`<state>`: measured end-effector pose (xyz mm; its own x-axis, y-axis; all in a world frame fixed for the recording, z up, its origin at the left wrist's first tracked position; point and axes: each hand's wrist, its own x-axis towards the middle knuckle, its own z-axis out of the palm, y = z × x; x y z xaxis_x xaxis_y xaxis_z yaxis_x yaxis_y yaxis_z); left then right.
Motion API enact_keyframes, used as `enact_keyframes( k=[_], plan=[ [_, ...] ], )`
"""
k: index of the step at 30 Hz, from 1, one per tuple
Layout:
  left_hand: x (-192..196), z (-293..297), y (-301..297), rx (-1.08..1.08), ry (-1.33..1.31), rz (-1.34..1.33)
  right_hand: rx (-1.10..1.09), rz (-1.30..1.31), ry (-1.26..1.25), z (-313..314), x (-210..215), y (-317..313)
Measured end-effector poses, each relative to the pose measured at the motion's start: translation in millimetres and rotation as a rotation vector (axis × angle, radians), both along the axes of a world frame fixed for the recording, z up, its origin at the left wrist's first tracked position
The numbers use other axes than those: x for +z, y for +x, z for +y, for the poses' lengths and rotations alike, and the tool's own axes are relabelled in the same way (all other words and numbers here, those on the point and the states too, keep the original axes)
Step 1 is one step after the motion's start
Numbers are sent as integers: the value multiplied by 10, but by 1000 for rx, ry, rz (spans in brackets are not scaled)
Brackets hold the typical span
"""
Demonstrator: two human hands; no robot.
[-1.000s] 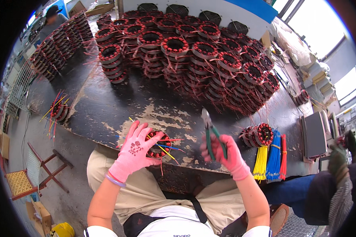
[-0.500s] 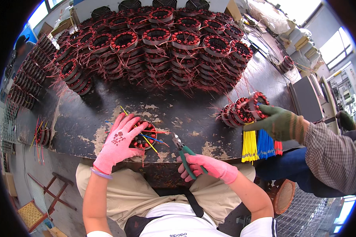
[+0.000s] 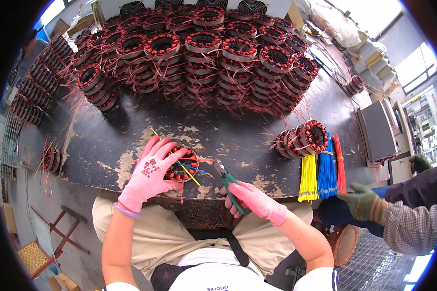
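Stator (image 3: 182, 165) near table edge (image 3: 199, 193)

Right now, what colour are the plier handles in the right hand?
Green, seen in the head view: pliers gripped by the right hand in a pink glove.

Stacked stators (image 3: 204, 58), yellow/blue/red wire bundles (image 3: 321, 170), co-worker's green glove (image 3: 361, 202).
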<state>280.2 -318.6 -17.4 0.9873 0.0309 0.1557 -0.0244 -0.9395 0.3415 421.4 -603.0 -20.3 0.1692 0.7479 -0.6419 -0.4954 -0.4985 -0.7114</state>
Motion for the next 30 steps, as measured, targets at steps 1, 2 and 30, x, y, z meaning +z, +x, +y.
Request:
enact_keyframes(
  k=[1, 2, 30],
  plan=[
    [-3, -11, 2, 10, 6, -9, 1, -1, -1, 6, -14, 14],
    [5, -61, -10, 61, 26, 1, 3, -1, -3, 10, -31, 27],
    [-92, -217, -12, 127, -30, -32, -12, 94, -25, -37, 46, 62]
  ],
)
